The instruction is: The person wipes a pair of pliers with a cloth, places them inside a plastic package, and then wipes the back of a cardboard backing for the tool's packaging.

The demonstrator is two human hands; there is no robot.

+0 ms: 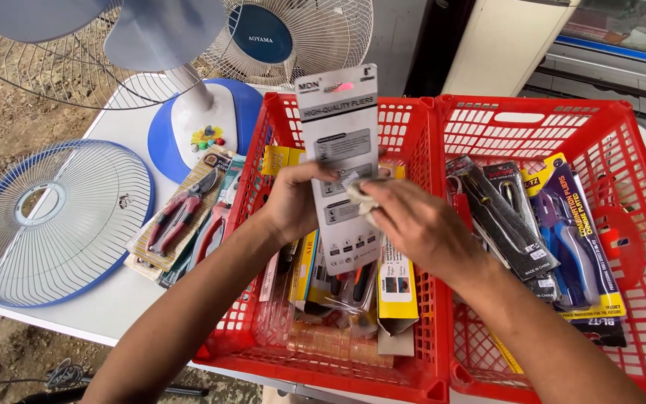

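A grey carded pliers pack (340,161) is held upright over the left red basket (263,142), pinched at its left edge by the left hand (293,202). A small white scrap (362,200) is pinched against its face by the right hand (413,224). The card is judged light, stiff and slick, best gripped along its edges

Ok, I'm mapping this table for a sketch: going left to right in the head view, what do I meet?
Blue fan grille → carded pliers on the table → left red basket → grey pliers card in both hands → right red basket.

Both bare forearms reaching forward; left hand (293,202) curled in a grip, right hand (413,221) pinching with bent fingers.
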